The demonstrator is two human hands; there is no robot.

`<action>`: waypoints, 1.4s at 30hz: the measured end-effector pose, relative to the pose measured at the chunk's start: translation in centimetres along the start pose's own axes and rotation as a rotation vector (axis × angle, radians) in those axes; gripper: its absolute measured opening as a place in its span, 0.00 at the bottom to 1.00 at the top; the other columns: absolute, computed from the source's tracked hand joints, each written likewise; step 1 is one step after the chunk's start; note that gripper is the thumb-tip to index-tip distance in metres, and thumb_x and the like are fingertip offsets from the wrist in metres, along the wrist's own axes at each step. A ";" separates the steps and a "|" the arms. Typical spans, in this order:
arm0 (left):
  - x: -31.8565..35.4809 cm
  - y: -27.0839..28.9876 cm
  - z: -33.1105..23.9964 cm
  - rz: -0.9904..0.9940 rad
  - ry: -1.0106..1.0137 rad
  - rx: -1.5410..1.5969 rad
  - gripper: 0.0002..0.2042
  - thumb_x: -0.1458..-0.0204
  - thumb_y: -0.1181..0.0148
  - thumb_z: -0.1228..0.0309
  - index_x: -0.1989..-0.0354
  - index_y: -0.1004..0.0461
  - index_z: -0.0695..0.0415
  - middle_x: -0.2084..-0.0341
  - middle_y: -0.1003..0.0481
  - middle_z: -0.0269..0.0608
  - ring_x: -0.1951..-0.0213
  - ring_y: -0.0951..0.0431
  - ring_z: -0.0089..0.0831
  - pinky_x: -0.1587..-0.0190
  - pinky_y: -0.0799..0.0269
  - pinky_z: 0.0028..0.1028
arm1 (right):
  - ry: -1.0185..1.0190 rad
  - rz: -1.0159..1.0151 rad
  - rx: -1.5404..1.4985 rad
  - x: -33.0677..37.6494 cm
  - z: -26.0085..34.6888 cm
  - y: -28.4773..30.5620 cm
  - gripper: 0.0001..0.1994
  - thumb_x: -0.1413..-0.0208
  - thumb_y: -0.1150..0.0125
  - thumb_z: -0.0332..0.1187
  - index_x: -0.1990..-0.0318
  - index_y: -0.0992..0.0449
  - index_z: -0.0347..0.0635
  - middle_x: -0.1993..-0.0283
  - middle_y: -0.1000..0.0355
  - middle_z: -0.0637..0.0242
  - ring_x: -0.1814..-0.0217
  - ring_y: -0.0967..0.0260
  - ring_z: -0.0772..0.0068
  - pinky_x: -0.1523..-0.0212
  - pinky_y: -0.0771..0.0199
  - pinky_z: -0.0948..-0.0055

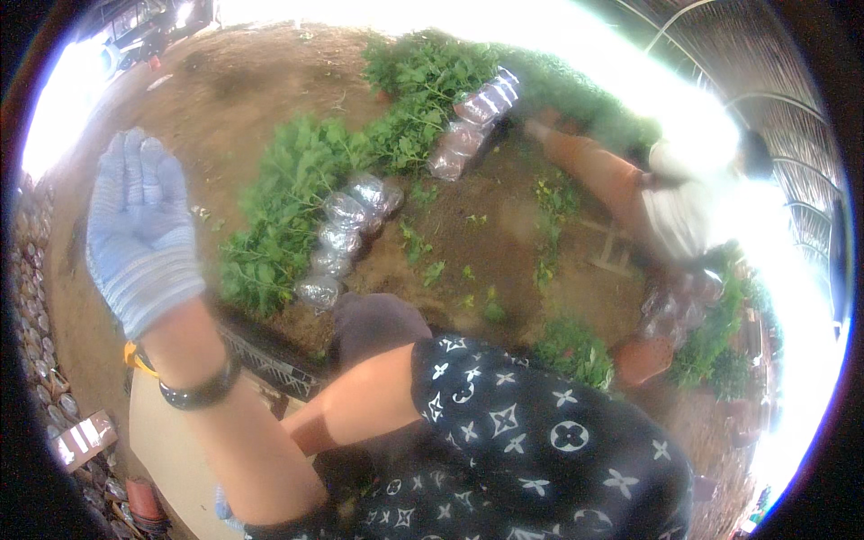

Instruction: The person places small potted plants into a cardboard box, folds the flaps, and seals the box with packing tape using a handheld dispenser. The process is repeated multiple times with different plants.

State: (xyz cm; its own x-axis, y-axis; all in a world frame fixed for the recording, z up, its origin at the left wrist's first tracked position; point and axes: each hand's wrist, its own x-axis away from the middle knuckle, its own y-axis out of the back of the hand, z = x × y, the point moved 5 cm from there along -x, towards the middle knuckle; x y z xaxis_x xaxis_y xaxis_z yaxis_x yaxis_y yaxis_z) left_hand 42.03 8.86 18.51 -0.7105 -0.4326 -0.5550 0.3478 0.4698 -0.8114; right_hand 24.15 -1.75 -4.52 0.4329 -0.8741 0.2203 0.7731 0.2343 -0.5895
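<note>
Seedling bags (342,236) wrapped in shiny plastic lie in a row on the brown soil, just beside a clump of leafy green plants (288,193), in the middle of the scene and a little far from the person. A second row of similar bags (472,121) lies farther off to the right, against more greenery.

The left hand (139,225), in a pale blue knitted glove, is raised at the left with its fingers (135,166) straight and together, released and grasping nothing; a dark band (202,389) circles the wrist. It is well apart from the bags.

The right hand is hidden: only the bare right forearm (360,405) and a dark patterned sleeve (531,423) show near the lower edge, so I cannot tell how its fingers stand.

A black crate (270,360) sits beneath the arms. Another person (666,202) crouches at the far right.
</note>
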 end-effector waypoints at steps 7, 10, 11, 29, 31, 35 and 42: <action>1.5 1.0 -4.4 -0.297 -0.263 -0.241 0.20 0.35 0.50 0.74 0.38 0.32 0.73 0.37 0.32 0.59 0.38 0.30 0.47 0.33 0.34 0.45 | -0.001 0.006 0.020 0.0 0.0 -0.4 0.16 0.38 0.38 0.44 0.54 0.20 0.40 0.66 0.24 0.65 0.71 0.27 0.72 0.69 0.22 0.68; 1.7 -0.6 -3.9 -0.217 -0.243 -0.235 0.19 0.36 0.49 0.75 0.40 0.30 0.73 0.37 0.32 0.61 0.38 0.30 0.48 0.33 0.33 0.46 | -0.003 0.008 0.023 -0.1 -0.2 -0.5 0.16 0.38 0.38 0.44 0.54 0.20 0.40 0.66 0.24 0.66 0.71 0.27 0.72 0.69 0.22 0.68; 1.6 -1.2 -3.5 -0.151 -0.198 -0.159 0.19 0.37 0.49 0.75 0.41 0.29 0.74 0.37 0.32 0.61 0.38 0.29 0.48 0.34 0.33 0.46 | -0.001 0.008 0.027 -0.2 -0.2 -0.6 0.16 0.38 0.38 0.45 0.54 0.20 0.40 0.66 0.24 0.66 0.71 0.27 0.73 0.69 0.22 0.69; 7.3 -6.1 -8.4 -0.518 -0.738 -1.381 0.15 0.41 0.43 0.71 0.47 0.25 0.64 0.50 0.23 0.49 0.48 0.22 0.41 0.45 0.26 0.37 | -0.059 0.062 0.245 -2.1 -0.1 -2.2 0.17 0.38 0.37 0.46 0.53 0.20 0.41 0.67 0.25 0.67 0.71 0.28 0.74 0.70 0.23 0.70; 9.5 -7.5 -10.9 -0.424 -0.834 -2.045 0.15 0.42 0.42 0.70 0.48 0.24 0.62 0.52 0.21 0.46 0.50 0.21 0.39 0.47 0.25 0.35 | -0.080 0.095 0.330 -2.5 0.7 -2.3 0.17 0.38 0.37 0.46 0.53 0.20 0.41 0.67 0.25 0.67 0.72 0.28 0.74 0.70 0.23 0.70; 17.0 -5.5 -20.9 -0.218 -0.648 -2.612 0.16 0.41 0.43 0.73 0.46 0.25 0.63 0.47 0.23 0.51 0.46 0.23 0.39 0.41 0.27 0.33 | -0.156 0.132 0.647 -2.8 3.4 0.0 0.17 0.38 0.37 0.46 0.53 0.20 0.41 0.67 0.25 0.68 0.72 0.29 0.74 0.70 0.23 0.70; 51.9 3.3 -36.8 -1.531 0.376 -2.366 0.40 0.47 0.32 0.49 0.33 0.36 0.66 0.37 0.30 0.57 0.36 0.30 0.45 0.34 0.35 0.34 | -0.027 -0.550 1.186 -0.1 5.6 6.6 0.21 0.42 0.36 0.46 0.50 0.22 0.38 0.59 0.21 0.57 0.58 0.22 0.61 0.54 0.22 0.65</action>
State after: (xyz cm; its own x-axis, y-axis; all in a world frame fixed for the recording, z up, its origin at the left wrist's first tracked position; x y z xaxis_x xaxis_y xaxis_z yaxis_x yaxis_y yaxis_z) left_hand -16.22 16.25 -6.18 0.0990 -0.9925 -0.0718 -0.5154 -0.1129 0.8495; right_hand 31.79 2.28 -4.09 -0.0706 -0.9695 0.2348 0.7805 0.0929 0.6183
